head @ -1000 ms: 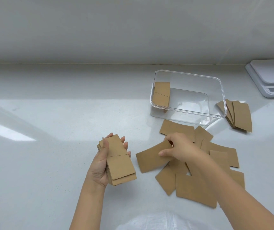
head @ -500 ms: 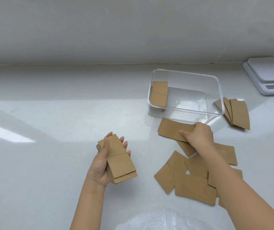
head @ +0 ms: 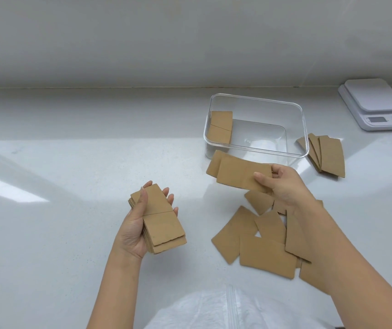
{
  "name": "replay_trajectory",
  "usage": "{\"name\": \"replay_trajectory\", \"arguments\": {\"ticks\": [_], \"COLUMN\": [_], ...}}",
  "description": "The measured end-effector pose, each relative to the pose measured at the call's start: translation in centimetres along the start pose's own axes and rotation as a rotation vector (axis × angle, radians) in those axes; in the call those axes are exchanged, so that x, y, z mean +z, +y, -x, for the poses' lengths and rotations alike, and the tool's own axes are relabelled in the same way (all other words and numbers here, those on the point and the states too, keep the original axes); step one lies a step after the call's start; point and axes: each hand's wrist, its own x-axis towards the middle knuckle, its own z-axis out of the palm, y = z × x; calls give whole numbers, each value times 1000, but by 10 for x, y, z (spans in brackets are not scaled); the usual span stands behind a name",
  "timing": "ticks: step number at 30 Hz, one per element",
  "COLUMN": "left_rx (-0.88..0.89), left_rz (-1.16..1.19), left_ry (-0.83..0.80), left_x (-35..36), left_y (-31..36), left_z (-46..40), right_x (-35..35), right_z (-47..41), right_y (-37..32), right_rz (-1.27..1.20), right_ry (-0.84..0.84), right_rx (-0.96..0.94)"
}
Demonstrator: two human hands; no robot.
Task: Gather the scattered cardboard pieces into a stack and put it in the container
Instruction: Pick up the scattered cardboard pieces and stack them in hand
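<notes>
My left hand [head: 134, 230] holds a stack of brown cardboard pieces [head: 159, 220] palm up, above the white counter. My right hand [head: 282, 184] pinches two overlapping cardboard pieces [head: 235, 173] lifted just in front of the clear plastic container [head: 256, 104]. A small cardboard stack [head: 221, 127] leans at the container's left end inside. Several loose pieces [head: 256, 241] lie scattered below my right forearm. Another fanned pile of cardboard [head: 325, 155] lies to the right of the container.
A white digital scale [head: 375, 103] stands at the back right by the wall. The white counter [head: 59, 174] extends to the left. My white clothing shows at the bottom edge.
My right hand moved from the scattered pile up toward the container, took hold of cardboard pieces there and lifted them off the counter. My left hand stayed in place with its stack.
</notes>
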Motion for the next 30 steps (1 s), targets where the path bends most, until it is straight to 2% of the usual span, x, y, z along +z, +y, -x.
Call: {"name": "replay_trajectory", "arguments": {"ticks": [3,5,14,17,21,27,30], "left_rx": [-3,-8,-11,-6,-4,26,47], "left_rz": [-22,-39,-100,-85,-79,-74,-85], "left_ry": [13,22,33,53,69,92,92], "left_x": [8,11,24,27,30,34,38], "left_y": [-8,-11,-30,-36,-47,-59,-61], "left_z": [9,11,30,34,40,49,50], "right_x": [-20,-27,-47,-52,-46,-18,-11], "right_z": [13,19,57,67,71,65,65], "right_y": [-3,-1,10,-1,-24,-23,-6], "right_rz": [-82,-17,463,780,1148,1415,1431], "right_ry": [-87,-143,-334,-380,-523,-689,-747], "right_rx": [17,29,-3,-132,-308,-247,-220]}}
